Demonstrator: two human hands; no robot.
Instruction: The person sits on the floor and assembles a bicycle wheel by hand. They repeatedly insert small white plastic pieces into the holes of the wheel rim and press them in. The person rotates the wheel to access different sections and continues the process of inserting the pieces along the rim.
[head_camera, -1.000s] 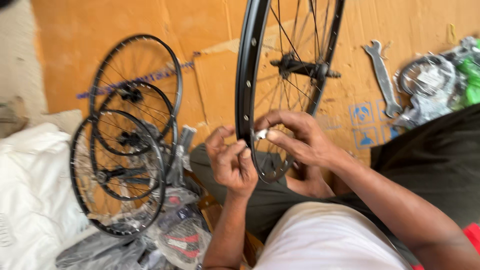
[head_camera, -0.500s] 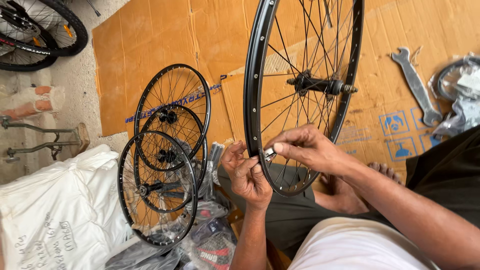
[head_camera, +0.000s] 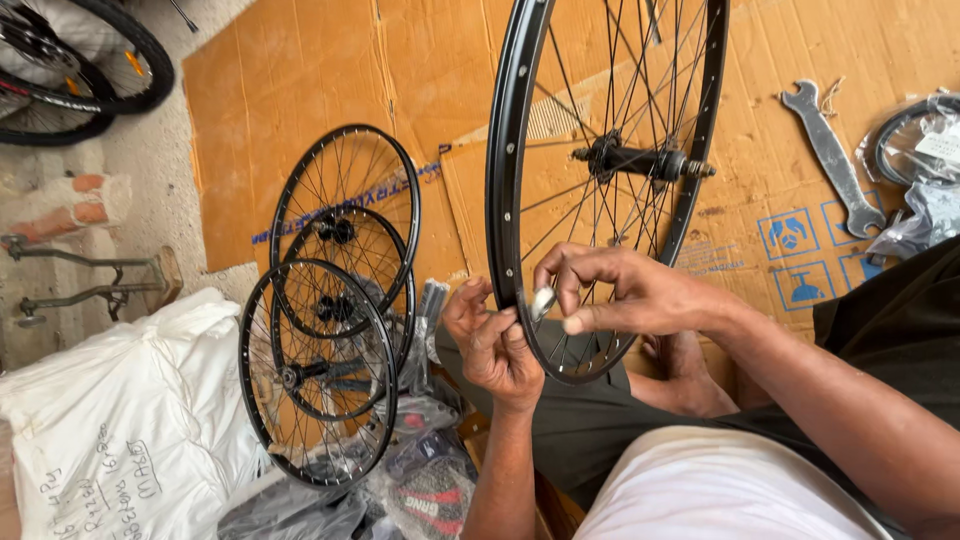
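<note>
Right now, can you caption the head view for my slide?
Both hands, left hand and right hand, work a small silvery piece at the rim of an upright black bicycle wheel over cardboard.

Flattened brown cardboard sheets cover most of the floor, with bare grey concrete visible beside them. Three black spoked wheels stand together on the cardboard. A white sack lies near them. A flat metal spanner rests on the cardboard.
</note>
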